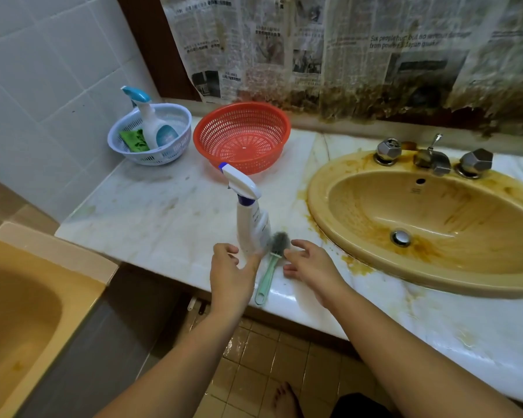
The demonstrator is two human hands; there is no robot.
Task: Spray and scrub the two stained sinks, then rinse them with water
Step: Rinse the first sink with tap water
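The bottle (250, 220) stands upright on the tabletop (163, 212) left of the sink (405, 280), the brush (267, 277) lying beside it, with the left hand (231, 268) and right hand (310, 263) near them, each grip open and empty.

A white spray bottle (249, 218) stands upright near the table's (148, 212) near edge, with a green brush (267, 271) lying just right of it. The left hand (228, 270) and right hand (310, 262) flank them with loose fingers, gripping nothing. The stained sink (465, 212) lies to the right, and a red basket (242, 140) sits farther back.
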